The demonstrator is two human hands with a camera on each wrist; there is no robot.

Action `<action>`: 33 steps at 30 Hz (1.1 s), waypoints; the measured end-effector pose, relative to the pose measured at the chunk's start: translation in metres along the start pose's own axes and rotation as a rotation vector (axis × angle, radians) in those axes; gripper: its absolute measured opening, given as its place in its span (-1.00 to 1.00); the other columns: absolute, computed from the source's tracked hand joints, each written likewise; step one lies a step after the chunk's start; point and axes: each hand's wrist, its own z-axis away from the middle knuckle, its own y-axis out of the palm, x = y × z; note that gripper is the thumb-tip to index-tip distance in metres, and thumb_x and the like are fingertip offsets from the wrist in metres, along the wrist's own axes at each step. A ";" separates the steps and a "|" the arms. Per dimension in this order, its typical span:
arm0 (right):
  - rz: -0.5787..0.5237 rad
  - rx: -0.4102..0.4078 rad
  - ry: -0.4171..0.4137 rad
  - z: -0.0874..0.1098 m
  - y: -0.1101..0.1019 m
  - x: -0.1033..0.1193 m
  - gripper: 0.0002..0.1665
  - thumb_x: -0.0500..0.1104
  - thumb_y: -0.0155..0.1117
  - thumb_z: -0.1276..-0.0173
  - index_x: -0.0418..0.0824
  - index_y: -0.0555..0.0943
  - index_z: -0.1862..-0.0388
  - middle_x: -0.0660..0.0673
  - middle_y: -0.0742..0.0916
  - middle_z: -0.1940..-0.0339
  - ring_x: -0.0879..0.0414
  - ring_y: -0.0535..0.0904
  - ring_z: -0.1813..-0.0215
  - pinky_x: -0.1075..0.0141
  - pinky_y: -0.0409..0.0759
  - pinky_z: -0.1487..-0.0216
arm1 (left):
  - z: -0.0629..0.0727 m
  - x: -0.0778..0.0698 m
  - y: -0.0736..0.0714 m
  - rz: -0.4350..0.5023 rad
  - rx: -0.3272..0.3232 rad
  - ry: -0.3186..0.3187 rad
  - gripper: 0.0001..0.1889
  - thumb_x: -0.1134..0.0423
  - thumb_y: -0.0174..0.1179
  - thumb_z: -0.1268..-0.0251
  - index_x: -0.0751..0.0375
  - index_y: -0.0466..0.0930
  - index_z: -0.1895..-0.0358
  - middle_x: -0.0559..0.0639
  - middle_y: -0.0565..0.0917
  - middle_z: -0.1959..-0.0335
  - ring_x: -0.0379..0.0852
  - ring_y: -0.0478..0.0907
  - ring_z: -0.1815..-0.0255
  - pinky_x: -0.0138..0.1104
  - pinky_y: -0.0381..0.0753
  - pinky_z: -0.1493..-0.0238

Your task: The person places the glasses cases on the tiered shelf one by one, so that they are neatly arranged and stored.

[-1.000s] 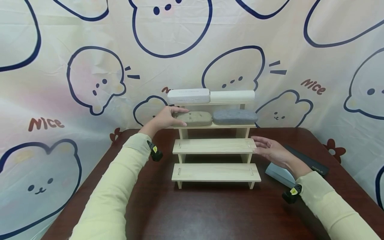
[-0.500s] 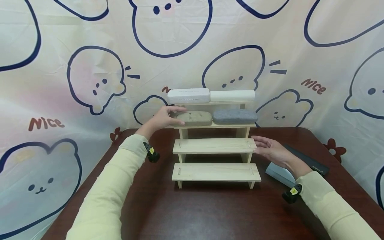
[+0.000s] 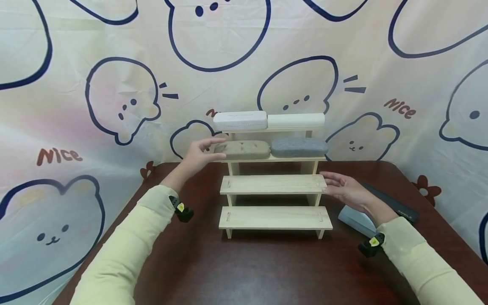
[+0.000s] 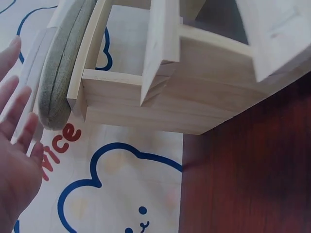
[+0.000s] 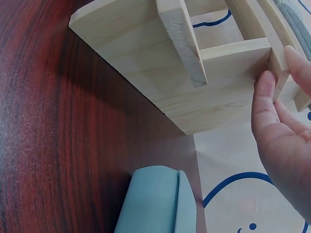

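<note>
A pale wooden tiered stand (image 3: 274, 218) stands on the table. On its second tier from the top lie an olive-green glasses case (image 3: 244, 150) and a blue-grey fuzzy glasses case (image 3: 299, 147). My left hand (image 3: 196, 156) is at the left end of the olive-green case, thumb and fingers spread. In the left wrist view, the fingers (image 4: 22, 104) are extended beside that case (image 4: 60, 73). With thumb and fingertips, my right hand (image 3: 347, 192) pinches the right end of the tier board below, as the right wrist view shows (image 5: 279, 58).
A white case (image 3: 240, 120) and a cream case (image 3: 295, 121) lie along the top tier. Right of the stand, a light-blue case (image 3: 357, 221) and a long black case (image 3: 392, 203) rest on the dark red-brown table (image 3: 267, 271). A printed curtain (image 3: 244, 93) hangs behind.
My left hand has drawn back leftward from the olive-green case, uncovering its left end. The right hand has stayed at the board's end, and the cases keep their places.
</note>
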 end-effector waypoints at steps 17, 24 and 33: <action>0.236 -0.032 -0.018 0.006 0.000 0.011 0.00 0.04 0.35 -0.31 -0.22 0.07 -0.55 -0.38 0.41 -0.37 -0.25 0.37 -0.33 -0.18 0.31 -0.26 | 0.062 0.006 -0.013 0.037 -0.116 -0.046 -0.46 0.14 0.35 -0.23 0.12 0.50 -0.29 0.07 0.54 -0.22 0.04 0.47 -0.19 -0.15 0.49 -0.16; 0.319 -0.080 -0.036 0.013 -0.001 0.011 0.00 0.08 0.32 -0.33 -0.27 0.07 -0.55 -0.39 0.43 -0.35 -0.25 0.36 -0.33 -0.13 0.39 -0.22 | 0.080 0.014 -0.006 0.090 -0.091 -0.045 -0.47 0.19 0.34 -0.25 0.25 0.49 -0.27 0.11 0.58 -0.14 0.11 0.50 -0.14 -0.38 0.53 -0.04; 0.411 -0.121 -0.046 0.028 -0.003 0.011 -0.05 0.08 0.33 -0.32 -0.29 0.14 -0.51 -0.41 0.48 -0.30 -0.28 0.41 -0.28 -0.10 0.49 -0.12 | 0.098 0.027 0.009 0.189 -0.070 -0.087 -0.50 0.32 0.30 -0.27 0.25 0.45 -0.28 0.18 0.57 -0.13 0.17 0.49 -0.14 -0.37 0.56 0.00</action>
